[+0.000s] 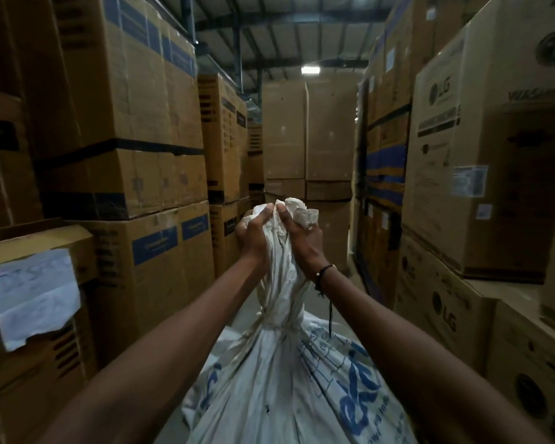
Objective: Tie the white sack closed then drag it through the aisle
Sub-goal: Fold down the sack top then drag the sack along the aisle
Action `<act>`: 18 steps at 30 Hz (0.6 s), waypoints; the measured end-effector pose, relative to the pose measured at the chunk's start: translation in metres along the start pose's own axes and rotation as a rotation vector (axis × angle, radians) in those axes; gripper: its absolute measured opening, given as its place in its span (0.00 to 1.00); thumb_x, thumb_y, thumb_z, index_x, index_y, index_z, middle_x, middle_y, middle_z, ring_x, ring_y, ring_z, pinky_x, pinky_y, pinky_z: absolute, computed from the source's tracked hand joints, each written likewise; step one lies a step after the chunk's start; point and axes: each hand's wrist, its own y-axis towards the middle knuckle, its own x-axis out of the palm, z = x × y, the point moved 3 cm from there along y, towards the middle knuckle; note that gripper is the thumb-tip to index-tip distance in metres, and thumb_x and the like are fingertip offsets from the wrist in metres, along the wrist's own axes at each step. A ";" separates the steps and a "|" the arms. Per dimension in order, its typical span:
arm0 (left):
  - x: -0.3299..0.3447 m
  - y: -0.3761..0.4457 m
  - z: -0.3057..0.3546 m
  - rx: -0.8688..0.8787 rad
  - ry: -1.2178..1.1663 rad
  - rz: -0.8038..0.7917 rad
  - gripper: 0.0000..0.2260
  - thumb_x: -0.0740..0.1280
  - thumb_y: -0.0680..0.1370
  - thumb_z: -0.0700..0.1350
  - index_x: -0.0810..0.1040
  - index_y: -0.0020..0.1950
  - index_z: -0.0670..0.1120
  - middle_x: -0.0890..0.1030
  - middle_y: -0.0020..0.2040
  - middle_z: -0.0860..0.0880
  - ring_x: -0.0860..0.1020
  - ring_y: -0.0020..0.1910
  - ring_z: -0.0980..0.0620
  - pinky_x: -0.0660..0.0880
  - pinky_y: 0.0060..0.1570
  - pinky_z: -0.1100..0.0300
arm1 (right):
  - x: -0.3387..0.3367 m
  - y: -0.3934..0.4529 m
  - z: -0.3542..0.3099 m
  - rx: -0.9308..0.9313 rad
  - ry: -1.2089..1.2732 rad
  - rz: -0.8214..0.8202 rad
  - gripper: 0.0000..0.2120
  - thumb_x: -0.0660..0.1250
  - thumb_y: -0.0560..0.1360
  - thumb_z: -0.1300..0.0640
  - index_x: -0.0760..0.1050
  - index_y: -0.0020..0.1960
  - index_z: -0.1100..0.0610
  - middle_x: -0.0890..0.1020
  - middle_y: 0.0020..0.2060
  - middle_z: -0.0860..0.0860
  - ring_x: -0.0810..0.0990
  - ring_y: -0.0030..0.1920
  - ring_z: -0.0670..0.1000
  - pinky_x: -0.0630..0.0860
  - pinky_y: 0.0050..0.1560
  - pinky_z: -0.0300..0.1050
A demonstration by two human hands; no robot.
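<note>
Sackcloth fills the near foreground: the white sack (289, 389), printed in blue, sits low between the two forearms, its body spreading toward the bottom edge of the view. Just above the bulge the cloth is cinched — a thin tie (277, 326) appears to be wound round the neck, though whether it is knotted cannot be told. From there the gathered neck rises as a twisted column into both fists.

The left hand (253, 237) is clenched on the left side of the neck, fingers curled tight into the cloth. The right hand (300, 235) is clenched on the other side, touching the left at the knuckles, with crumpled fabric of the mouth bunched above it. A dark wristband (324, 272) is worn on the right wrist, a loose thread hanging from it.

The tying step is judged to be finished or nearly so, and the two-handed hold on the neck reads as the grip for dragging. What is called for next is a steady pull along the floor, the grip kept above the tie so the neck is not worked open.

Beyond the hands the aisle (330, 225) runs narrow between stacked cardboard boxes (148, 174) on the left and more boxes (481, 174) on the right — little room is left for the sack to swing. A further wall of cartons (305, 139) closes the far end.
</note>
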 end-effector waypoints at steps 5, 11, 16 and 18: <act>-0.028 0.080 -0.042 0.048 0.060 0.073 0.09 0.73 0.78 0.41 0.85 0.54 0.36 0.88 0.44 0.43 0.87 0.39 0.49 0.83 0.39 0.56 | 0.032 0.062 0.066 0.065 0.055 -0.104 0.18 0.77 0.71 0.35 0.87 0.51 0.48 0.90 0.48 0.49 0.89 0.52 0.49 0.85 0.60 0.55; -0.087 0.169 -0.093 0.092 0.098 0.255 0.17 0.77 0.74 0.45 0.85 0.56 0.34 0.87 0.52 0.37 0.87 0.50 0.39 0.84 0.52 0.45 | 0.085 0.123 0.149 0.163 0.144 -0.305 0.15 0.77 0.73 0.38 0.85 0.53 0.46 0.89 0.50 0.45 0.88 0.52 0.45 0.84 0.60 0.49; -0.148 0.219 -0.117 0.141 0.165 0.414 0.23 0.80 0.69 0.51 0.85 0.56 0.37 0.88 0.52 0.38 0.87 0.53 0.37 0.82 0.59 0.39 | 0.139 0.148 0.207 0.241 0.277 -0.470 0.15 0.78 0.74 0.43 0.86 0.57 0.49 0.90 0.52 0.48 0.88 0.55 0.48 0.84 0.61 0.50; -0.178 0.231 -0.122 0.150 0.204 0.473 0.23 0.80 0.67 0.53 0.85 0.55 0.38 0.88 0.51 0.39 0.87 0.52 0.38 0.81 0.60 0.38 | 0.162 0.148 0.227 0.282 0.293 -0.506 0.13 0.79 0.73 0.43 0.86 0.53 0.49 0.90 0.49 0.48 0.89 0.53 0.48 0.85 0.58 0.50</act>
